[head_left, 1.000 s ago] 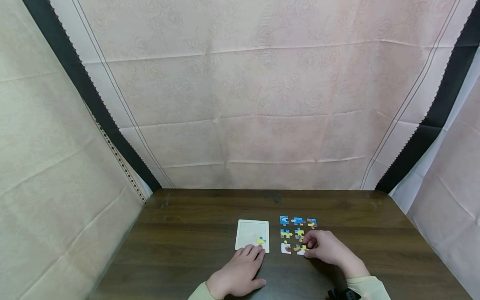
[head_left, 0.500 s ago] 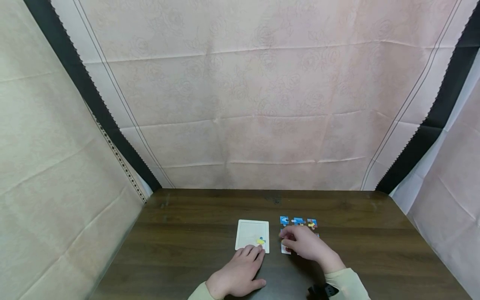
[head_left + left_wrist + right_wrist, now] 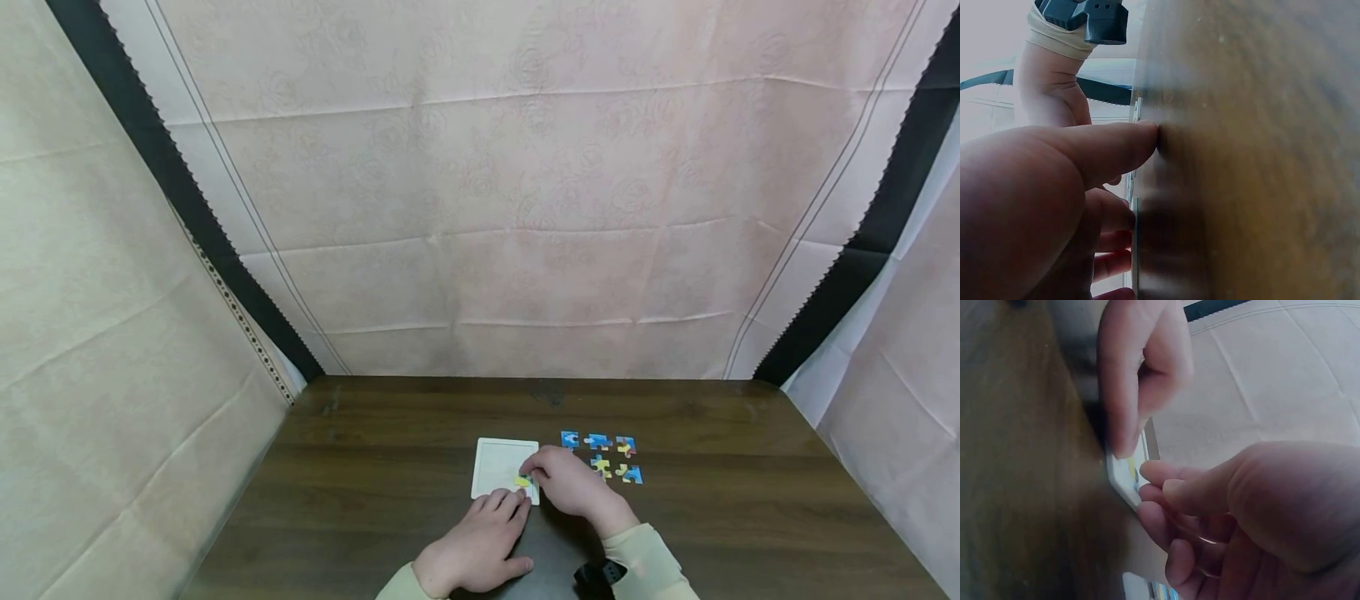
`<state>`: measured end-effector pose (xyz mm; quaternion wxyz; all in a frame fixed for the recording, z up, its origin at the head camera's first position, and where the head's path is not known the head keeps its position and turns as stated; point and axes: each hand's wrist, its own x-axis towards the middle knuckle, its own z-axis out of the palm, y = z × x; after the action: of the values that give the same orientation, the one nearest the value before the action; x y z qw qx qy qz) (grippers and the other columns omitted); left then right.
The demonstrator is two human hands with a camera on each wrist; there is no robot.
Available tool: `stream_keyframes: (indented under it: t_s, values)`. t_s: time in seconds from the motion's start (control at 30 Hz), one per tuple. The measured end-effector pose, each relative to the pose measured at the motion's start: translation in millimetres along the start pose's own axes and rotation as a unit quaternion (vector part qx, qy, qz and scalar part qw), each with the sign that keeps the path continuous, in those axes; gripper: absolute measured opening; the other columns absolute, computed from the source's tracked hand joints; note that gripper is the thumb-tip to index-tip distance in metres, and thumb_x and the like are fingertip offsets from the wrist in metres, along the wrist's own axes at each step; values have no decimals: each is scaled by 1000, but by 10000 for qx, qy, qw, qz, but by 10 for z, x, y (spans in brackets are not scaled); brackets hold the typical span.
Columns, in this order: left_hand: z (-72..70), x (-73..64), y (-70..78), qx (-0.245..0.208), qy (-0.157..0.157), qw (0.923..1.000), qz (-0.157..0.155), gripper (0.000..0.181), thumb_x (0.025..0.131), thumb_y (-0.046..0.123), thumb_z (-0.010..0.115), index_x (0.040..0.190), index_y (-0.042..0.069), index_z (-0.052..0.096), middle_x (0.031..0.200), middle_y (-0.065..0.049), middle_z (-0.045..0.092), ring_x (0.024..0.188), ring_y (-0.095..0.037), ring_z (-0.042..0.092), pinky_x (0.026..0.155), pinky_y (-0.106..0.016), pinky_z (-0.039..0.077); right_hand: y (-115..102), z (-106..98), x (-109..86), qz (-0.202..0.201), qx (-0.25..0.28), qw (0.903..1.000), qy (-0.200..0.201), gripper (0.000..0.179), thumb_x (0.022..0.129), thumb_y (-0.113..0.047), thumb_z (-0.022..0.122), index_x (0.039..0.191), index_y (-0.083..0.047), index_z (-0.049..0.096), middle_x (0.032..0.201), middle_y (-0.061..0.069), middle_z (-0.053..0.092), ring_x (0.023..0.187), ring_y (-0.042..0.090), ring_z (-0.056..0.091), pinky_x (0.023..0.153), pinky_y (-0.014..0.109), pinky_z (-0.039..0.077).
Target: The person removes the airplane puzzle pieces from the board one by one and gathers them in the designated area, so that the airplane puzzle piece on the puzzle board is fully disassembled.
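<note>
My left hand (image 3: 483, 537) lies with straight fingers on the near edge of a white puzzle tray (image 3: 491, 467), thumb out on the table. In the right wrist view its fingertip presses the tray's rim (image 3: 1124, 487). My right hand (image 3: 573, 487) is over the tray's right side, thumb and index finger pinching a puzzle piece that the fingers hide. A yellow and blue piece (image 3: 522, 481) lies in the tray's near right corner, beside those fingertips. In the left wrist view, the left thumb (image 3: 1110, 150) touches the tabletop.
Several loose pieces lie right of the tray, among them a blue one (image 3: 597, 441), a yellow one (image 3: 601, 466) and a yellow-blue one (image 3: 632, 474). The right hand covers part of their area. The brown table (image 3: 375, 467) meets hanging cloth (image 3: 525, 250) behind.
My right hand has moved left from the loose pieces to the tray, uncovering the pieces at the right. My left hand has stayed in place.
</note>
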<state>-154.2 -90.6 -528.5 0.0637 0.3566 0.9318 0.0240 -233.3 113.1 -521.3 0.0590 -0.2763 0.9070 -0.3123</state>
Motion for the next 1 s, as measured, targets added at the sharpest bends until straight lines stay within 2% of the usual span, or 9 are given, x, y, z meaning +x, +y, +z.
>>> stream_keyframes:
  t_s: [0.3, 0.57, 1.0]
  values:
    - [28, 11, -15, -105, -81, 9999, -34, 80, 106, 59, 57, 165, 7, 41, 167, -3, 38, 150, -21, 33, 115, -44, 40, -3, 82, 11, 166, -340, 9992, 142, 13, 102, -4, 71, 110, -7, 81, 99, 0, 64, 86, 16, 62, 87, 47, 60]
    - [4, 10, -9, -220, -158, 9996, -61, 79, 106, 58, 57, 165, 8, 41, 168, -3, 36, 150, -21, 32, 116, -45, 39, -35, 101, 1, 364, -400, 9983, 224, 12, 104, -6, 68, 107, -9, 79, 99, -1, 61, 84, 16, 61, 85, 46, 60]
    - [13, 18, 2, -120, -57, 9999, -39, 79, 106, 58, 59, 164, 7, 42, 166, -3, 38, 149, -21, 33, 116, -44, 39, -45, 82, 0, 464, -282, 9983, 216, 11, 104, -4, 67, 106, -9, 77, 101, 2, 63, 86, 18, 61, 88, 49, 60]
